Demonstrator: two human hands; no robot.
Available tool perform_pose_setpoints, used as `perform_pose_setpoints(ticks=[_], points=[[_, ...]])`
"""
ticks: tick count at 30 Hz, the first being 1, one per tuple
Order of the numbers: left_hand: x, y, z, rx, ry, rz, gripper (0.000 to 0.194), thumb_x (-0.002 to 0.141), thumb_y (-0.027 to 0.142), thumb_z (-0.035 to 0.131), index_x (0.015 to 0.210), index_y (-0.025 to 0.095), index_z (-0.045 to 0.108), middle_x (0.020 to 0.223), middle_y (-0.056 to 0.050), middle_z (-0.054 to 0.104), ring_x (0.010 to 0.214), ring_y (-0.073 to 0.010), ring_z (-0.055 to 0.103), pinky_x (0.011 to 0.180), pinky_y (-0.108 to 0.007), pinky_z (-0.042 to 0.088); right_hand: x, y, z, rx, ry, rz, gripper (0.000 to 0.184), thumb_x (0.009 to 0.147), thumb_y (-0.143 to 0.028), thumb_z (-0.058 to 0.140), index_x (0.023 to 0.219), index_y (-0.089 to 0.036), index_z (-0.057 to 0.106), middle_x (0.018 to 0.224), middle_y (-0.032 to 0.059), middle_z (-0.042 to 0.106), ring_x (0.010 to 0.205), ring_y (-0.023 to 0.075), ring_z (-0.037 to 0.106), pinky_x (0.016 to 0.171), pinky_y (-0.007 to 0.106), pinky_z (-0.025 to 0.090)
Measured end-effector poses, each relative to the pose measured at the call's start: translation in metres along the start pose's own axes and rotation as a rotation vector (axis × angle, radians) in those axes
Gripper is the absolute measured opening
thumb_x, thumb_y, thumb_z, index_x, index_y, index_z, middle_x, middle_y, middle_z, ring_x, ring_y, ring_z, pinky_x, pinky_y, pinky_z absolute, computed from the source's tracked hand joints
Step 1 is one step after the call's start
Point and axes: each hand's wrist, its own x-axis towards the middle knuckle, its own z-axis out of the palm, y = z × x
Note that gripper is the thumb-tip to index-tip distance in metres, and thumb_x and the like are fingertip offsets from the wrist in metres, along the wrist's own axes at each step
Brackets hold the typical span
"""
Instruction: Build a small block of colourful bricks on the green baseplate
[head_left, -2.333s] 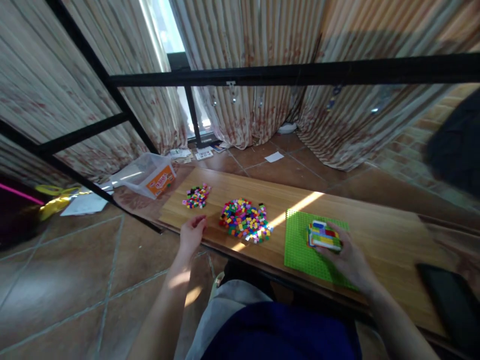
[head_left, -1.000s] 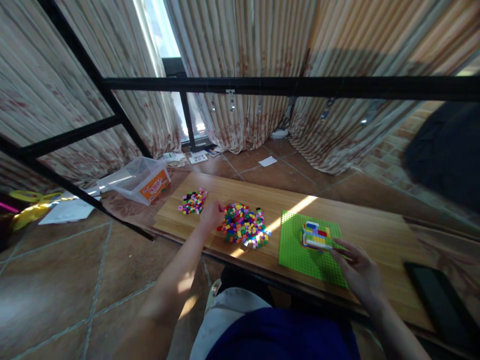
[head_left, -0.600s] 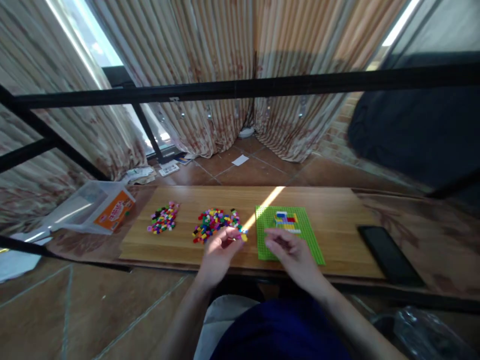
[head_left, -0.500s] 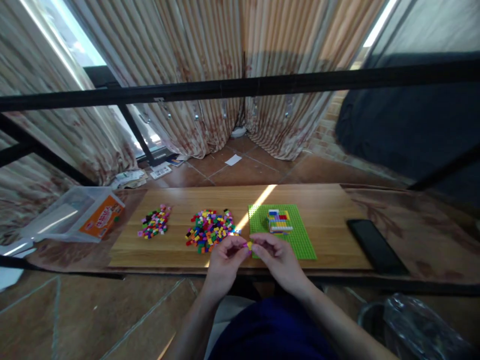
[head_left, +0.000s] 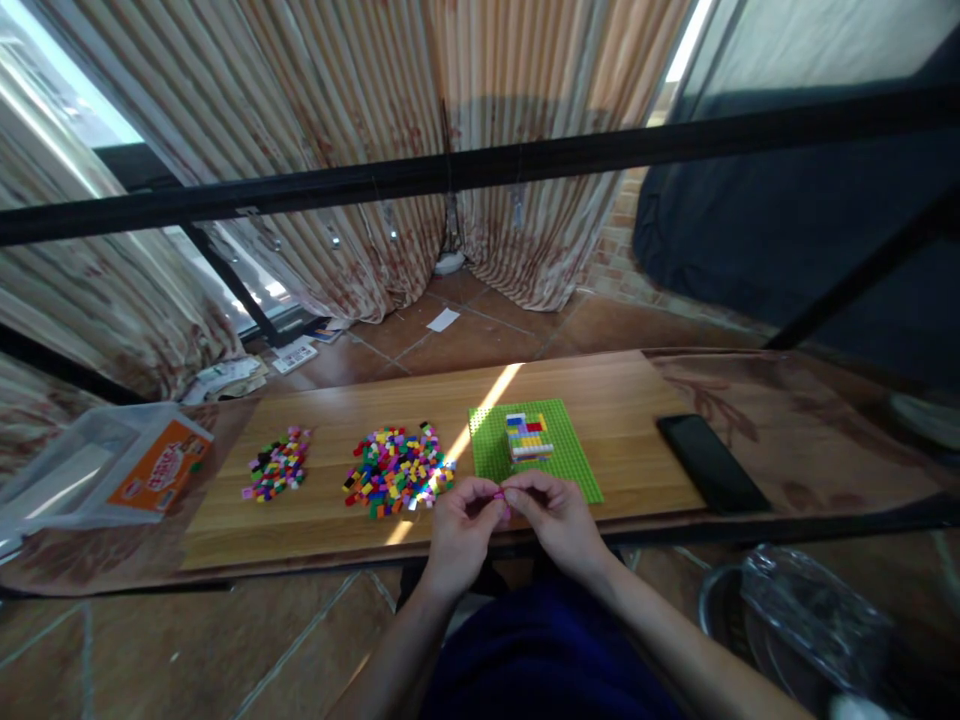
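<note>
My left hand [head_left: 466, 525] and my right hand [head_left: 556, 515] meet at the front edge of the board, fingertips pinched together. Between them is a small pink toy brick [head_left: 500, 495], held by both; the fingers cover much of it, and I cannot tell whether it is one piece or more. Just beyond my right hand lies a green baseplate [head_left: 574, 460]. On it stands a small block-shaped build [head_left: 529, 440] of white, blue, red and yellow bricks. A large pile of mixed bricks [head_left: 397, 468] lies to the left of my left hand.
A smaller brick pile [head_left: 279, 464] lies farther left on the wooden board [head_left: 330, 410]. Beyond it stands a clear plastic box [head_left: 97, 470] with an orange label. A black phone [head_left: 711, 462] lies at the right end. A dark metal rail [head_left: 375, 183] crosses behind.
The view has turned right, so the things on the table appear farther left. Both hands stay pinched together; the yellow piece seen at the fingertips no longer shows, only pink.
</note>
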Motion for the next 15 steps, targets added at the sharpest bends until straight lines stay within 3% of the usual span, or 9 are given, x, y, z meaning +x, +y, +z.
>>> perform_pose_setpoints(ticks=[5, 9, 15], points=[[0.004, -0.002, 0.003, -0.088, 0.020, -0.038, 0.019, 0.068, 0.028, 0.071, 0.077, 0.014, 0.061, 0.064, 0.000, 0.062, 0.058, -0.0104, 0.056, 0.058, -0.023, 0.049, 0.009, 0.009, -0.020, 0.163, 0.149, 0.128, 0.026, 0.068, -0.042, 0.073, 0.077, -0.017, 0.071, 0.065, 0.0015, 0.067, 0.053, 0.0122, 0.057, 0.055, 0.027, 0.049], [0.006, -0.008, -0.001, -0.116, 0.035, -0.119, 0.023, 0.067, 0.028, 0.073, 0.079, 0.014, 0.060, 0.064, 0.000, 0.063, 0.059, -0.0106, 0.057, 0.060, -0.023, 0.048, 0.030, 0.012, -0.048, 0.218, 0.257, 0.124, 0.031, 0.062, -0.042, 0.076, 0.081, -0.017, 0.072, 0.071, 0.0024, 0.069, 0.059, 0.0127, 0.060, 0.063, 0.029, 0.052], [0.009, -0.026, -0.005, -0.130, 0.082, -0.186, 0.027, 0.063, 0.028, 0.074, 0.081, 0.014, 0.060, 0.063, 0.000, 0.063, 0.057, -0.0100, 0.056, 0.058, -0.023, 0.047, 0.077, 0.023, -0.077, -0.168, 0.270, -0.041, 0.024, 0.070, -0.033, 0.066, 0.086, -0.016, 0.073, 0.080, 0.0053, 0.072, 0.073, 0.0179, 0.064, 0.074, 0.033, 0.052]])
